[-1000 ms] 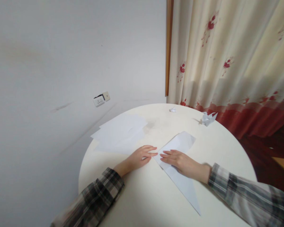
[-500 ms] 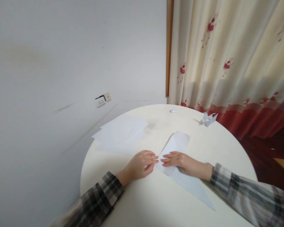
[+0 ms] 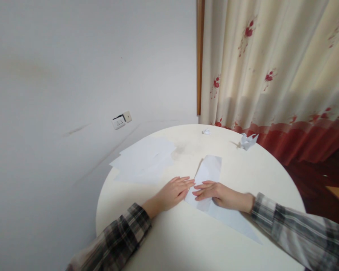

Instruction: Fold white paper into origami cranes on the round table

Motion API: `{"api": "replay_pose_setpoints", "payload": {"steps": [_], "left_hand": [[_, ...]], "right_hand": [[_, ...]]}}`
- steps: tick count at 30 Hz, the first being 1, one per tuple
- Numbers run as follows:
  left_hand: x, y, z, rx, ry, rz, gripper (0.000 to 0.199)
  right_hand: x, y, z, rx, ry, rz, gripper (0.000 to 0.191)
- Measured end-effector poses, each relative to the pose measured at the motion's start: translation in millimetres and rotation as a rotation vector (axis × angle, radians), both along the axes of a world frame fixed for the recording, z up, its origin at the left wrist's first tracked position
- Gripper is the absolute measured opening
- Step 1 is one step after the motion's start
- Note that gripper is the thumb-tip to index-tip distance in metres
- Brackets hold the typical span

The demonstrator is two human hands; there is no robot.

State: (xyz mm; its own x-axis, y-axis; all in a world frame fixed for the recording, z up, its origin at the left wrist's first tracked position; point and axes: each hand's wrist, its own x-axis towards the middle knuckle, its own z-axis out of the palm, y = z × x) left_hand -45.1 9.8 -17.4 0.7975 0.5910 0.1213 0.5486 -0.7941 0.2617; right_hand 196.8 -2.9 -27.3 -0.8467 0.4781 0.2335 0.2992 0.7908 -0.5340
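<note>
A folded white sheet of paper [image 3: 210, 168] lies on the round white table, its long pointed end reaching toward the lower right. My right hand [image 3: 213, 192] rests flat on the middle of it with its fingers spread toward the left. At the paper's left edge is my left hand [image 3: 176, 192], fingers stretched out and tips touching the edge, close to my right fingertips. Neither hand grips anything.
Several loose white sheets [image 3: 144, 160] overlap on the left part of the table [image 3: 169, 241]. Near the far edge lies a small crumpled paper piece [image 3: 206, 131]. A folded paper figure [image 3: 247, 141] stands at the right rim. Wall and curtain [image 3: 260, 82] border the table.
The paper has turned slightly counterclockwise, its far end shifting left. My left hand has moved a little right and up, its fingers straighter. My right hand stays nearly in place on the paper.
</note>
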Motion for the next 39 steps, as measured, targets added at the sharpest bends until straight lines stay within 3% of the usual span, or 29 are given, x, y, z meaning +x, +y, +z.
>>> {"api": "replay_pose_setpoints", "payload": {"steps": [11, 31, 35, 39], "left_hand": [[24.2, 17.2, 0.9, 0.06, 0.041, -0.003, 0.044], [82.6, 87.2, -16.1, 0.015, 0.072, 0.134, 0.044], [79.9, 85.9, -11.4, 0.01, 0.053, 0.149, 0.044], [61.2, 63.0, -8.1, 0.042, -0.006, 0.095, 0.041]], "right_hand": [[-0.8, 0.9, -0.5, 0.007, 0.015, 0.012, 0.066], [-0.6, -0.1, 1.3, 0.012, -0.005, 0.012, 0.065], [0.3, -0.2, 1.0, 0.029, -0.005, 0.001, 0.064], [-0.3, -2.1, 0.9, 0.045, -0.001, 0.003, 0.066]]}}
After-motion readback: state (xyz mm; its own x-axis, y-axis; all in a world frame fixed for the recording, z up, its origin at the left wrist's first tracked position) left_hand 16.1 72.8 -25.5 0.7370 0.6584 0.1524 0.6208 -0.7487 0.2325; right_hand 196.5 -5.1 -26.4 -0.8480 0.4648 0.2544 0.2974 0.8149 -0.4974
